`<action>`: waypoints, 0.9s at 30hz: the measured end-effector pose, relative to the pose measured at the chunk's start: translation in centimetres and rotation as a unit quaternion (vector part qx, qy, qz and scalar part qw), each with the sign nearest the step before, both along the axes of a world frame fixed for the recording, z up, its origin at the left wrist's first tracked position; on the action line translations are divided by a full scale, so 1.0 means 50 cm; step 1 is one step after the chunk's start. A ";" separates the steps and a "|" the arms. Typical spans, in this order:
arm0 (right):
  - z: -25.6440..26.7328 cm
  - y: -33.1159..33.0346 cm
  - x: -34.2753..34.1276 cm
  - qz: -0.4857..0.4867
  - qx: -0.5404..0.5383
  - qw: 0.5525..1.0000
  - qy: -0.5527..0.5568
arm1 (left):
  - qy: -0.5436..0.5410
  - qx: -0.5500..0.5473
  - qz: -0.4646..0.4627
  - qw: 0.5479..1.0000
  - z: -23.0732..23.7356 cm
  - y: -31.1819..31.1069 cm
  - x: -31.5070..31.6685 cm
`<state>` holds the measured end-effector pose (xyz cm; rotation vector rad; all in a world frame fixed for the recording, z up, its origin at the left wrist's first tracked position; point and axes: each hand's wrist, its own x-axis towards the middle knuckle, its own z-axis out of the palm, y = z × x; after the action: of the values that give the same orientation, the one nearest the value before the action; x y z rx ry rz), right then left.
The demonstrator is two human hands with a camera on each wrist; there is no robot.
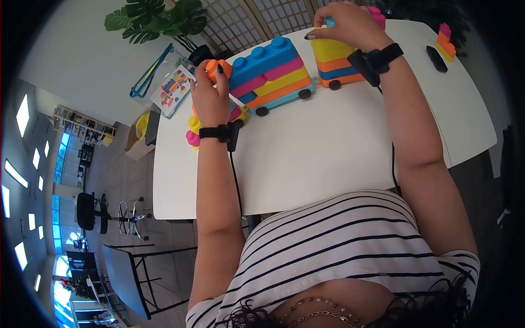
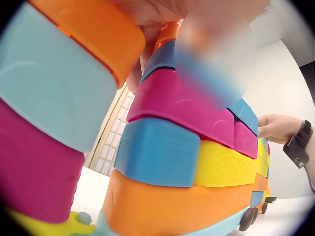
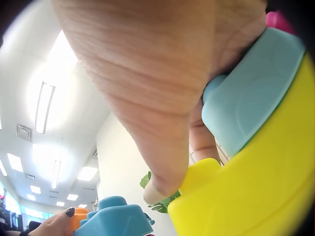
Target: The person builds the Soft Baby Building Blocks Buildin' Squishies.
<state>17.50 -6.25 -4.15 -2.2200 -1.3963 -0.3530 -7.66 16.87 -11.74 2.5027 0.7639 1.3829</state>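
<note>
At the left, my left hand [image 1: 212, 101] grips an orange block [image 1: 213, 70] with its studs up. In the left wrist view that block tops a stack with a light blue block [image 2: 54, 83] and a magenta block [image 2: 39, 167]. Beside it stands a toy train wagon [image 1: 273, 76] of blue, magenta, yellow and orange blocks on black wheels. My right hand [image 1: 353, 24] arches over a second wagon [image 1: 333, 68], thumb and fingers curled about the end of its yellow top block [image 3: 246, 191]. A light blue block [image 3: 256, 93] sits on the yellow one, under the palm.
A black object [image 1: 436, 59] and a small pink, orange and yellow block stack [image 1: 445, 42] are at the table's right. Left of the table are a picture card [image 1: 174, 90] and a potted plant [image 1: 186, 24]. The white table [image 1: 328, 147] has a curved edge.
</note>
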 end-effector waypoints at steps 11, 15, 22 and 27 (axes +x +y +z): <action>0.001 0.012 0.011 0.011 -0.036 0.999 0.021 | 0.001 0.000 -0.004 1.000 0.004 -0.008 -0.001; 0.004 0.012 0.013 0.004 -0.041 0.999 0.030 | -0.010 0.001 -0.020 1.000 -0.001 -0.005 0.000; 0.048 -0.041 -0.012 -0.015 -0.050 0.998 0.019 | 0.155 -0.026 0.048 0.986 0.033 0.017 -0.079; 0.073 -0.101 0.065 0.035 -0.085 0.961 0.263 | 0.277 -0.270 0.004 0.922 0.043 0.131 -0.214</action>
<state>20.73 -11.30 -0.50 -2.1657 -1.2349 0.3744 -18.37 23.42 -9.58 2.4109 1.0702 0.3485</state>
